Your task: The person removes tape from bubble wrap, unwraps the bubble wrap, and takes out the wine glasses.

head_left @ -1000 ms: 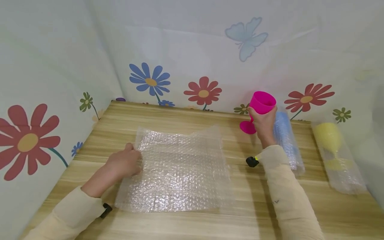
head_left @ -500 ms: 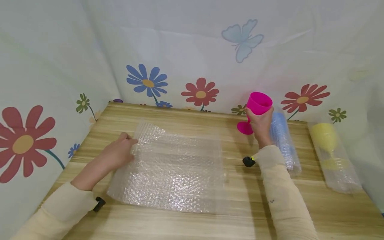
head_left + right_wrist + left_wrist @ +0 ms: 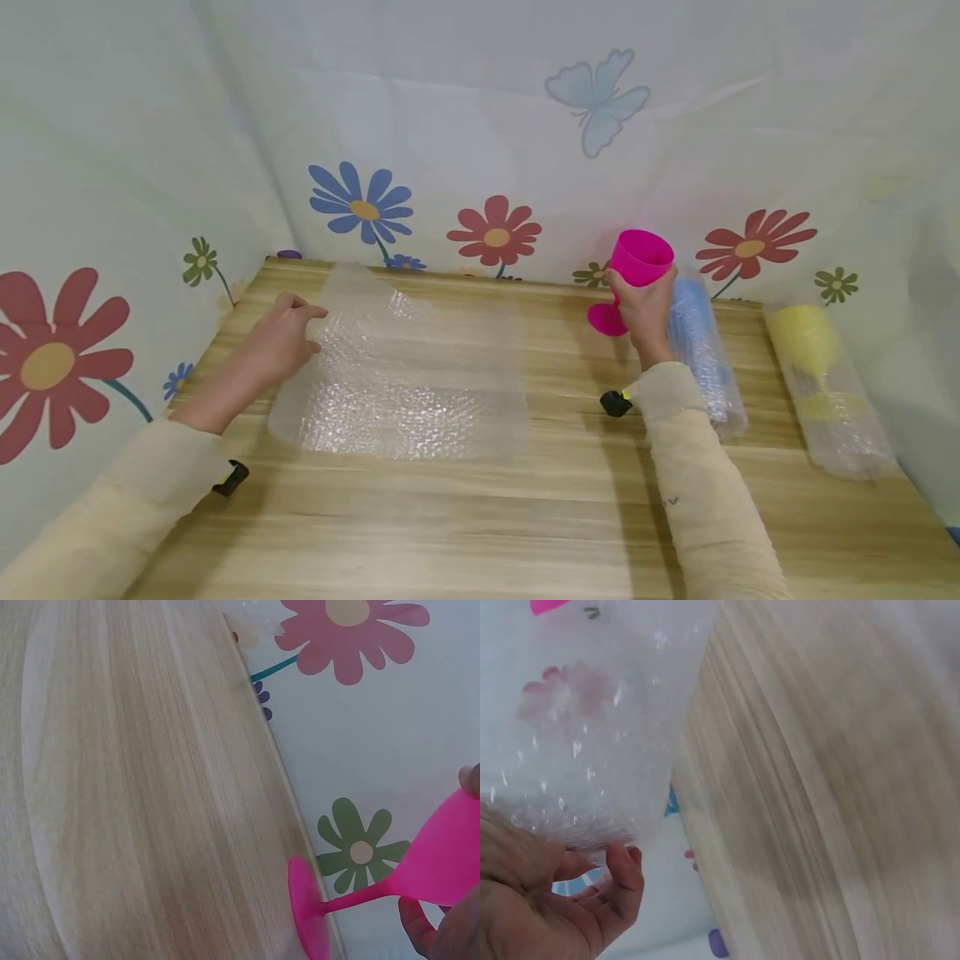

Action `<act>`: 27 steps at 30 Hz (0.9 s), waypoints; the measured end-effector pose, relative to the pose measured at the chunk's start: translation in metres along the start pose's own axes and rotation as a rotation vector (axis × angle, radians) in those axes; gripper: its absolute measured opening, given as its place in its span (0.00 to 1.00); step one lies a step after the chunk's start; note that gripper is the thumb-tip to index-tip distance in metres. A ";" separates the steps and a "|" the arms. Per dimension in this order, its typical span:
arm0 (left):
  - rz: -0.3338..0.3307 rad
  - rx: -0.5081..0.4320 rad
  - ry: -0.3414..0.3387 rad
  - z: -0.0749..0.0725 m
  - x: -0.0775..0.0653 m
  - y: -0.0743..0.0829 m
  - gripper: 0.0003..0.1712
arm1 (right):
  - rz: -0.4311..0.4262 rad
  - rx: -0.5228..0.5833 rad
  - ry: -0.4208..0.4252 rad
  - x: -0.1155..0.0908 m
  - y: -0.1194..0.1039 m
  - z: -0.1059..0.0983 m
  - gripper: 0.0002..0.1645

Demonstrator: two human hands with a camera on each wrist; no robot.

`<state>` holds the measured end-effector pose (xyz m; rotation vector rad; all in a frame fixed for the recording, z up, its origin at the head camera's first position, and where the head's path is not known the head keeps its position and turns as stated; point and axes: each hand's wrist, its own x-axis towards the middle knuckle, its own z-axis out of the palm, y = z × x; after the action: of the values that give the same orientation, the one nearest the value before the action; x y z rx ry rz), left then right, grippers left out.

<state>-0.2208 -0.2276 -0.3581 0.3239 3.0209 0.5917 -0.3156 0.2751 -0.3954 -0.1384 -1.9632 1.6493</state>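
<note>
Sheet's shift: the clear, rectangular bubble-wrap sheet (image 3: 420,400) and the left hand (image 3: 288,333) have moved away from the person; the right hand (image 3: 648,312) has barely shifted.
Worktop's near part: bare wood grain shows on the worktop (image 3: 420,525) between the two cream sleeves.
Yellow bundle: a yellow goblet in clear bubble wrap (image 3: 821,383) lies at the far right, apart from the hands, probably to keep it out of their way.
Sheet: it spreads left of centre; the wrist view shows its held part raised against the wall.
Left hand's hold: thumb and fingers pinch the sheet's left edge, probably because a thin edge suits a fingertip grip.
Blue bundle: a blue item in clear bubble wrap (image 3: 701,350) lies just beside the right forearm.
Right hand's hold: fingers curl round the bowl of the bright-pink stemmed goblet (image 3: 641,258), mouth up near the worktop's far edge, seemingly to steady it beyond the sheet. Whether its foot touches wood, I cannot tell.
Backdrop: white, flower-printed wall sheeting (image 3: 480,108).
</note>
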 end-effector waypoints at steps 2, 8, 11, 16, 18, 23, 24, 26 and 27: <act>-0.016 0.000 0.022 -0.001 0.005 -0.008 0.29 | -0.001 0.007 -0.006 0.000 0.000 0.000 0.50; -0.044 -0.003 0.108 -0.004 0.016 -0.033 0.27 | 0.005 -0.022 -0.009 -0.002 -0.002 0.000 0.51; -0.067 -0.024 0.144 -0.004 0.020 -0.043 0.25 | 0.011 -0.038 -0.011 -0.002 -0.002 0.000 0.52; -0.092 -0.061 0.162 -0.001 0.024 -0.058 0.22 | 0.014 -0.033 -0.018 -0.002 0.000 -0.001 0.52; -0.102 -0.066 0.165 0.002 0.025 -0.064 0.21 | 0.010 -0.029 -0.022 -0.002 0.001 -0.001 0.52; -0.153 -0.083 0.191 0.009 0.027 -0.075 0.15 | 0.004 -0.045 -0.026 -0.001 0.001 -0.001 0.52; -0.156 -0.082 0.197 0.009 0.027 -0.077 0.13 | 0.002 -0.048 -0.025 -0.001 0.002 -0.001 0.53; -0.152 -0.068 0.204 0.011 0.028 -0.080 0.10 | -0.005 -0.048 -0.025 0.000 0.002 -0.002 0.53; -0.142 -0.057 0.205 0.011 0.028 -0.081 0.09 | -0.007 -0.047 -0.026 0.001 0.001 -0.002 0.53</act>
<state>-0.2626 -0.2909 -0.3991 0.0470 3.1771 0.7397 -0.3157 0.2772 -0.3964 -0.1282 -2.0199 1.6090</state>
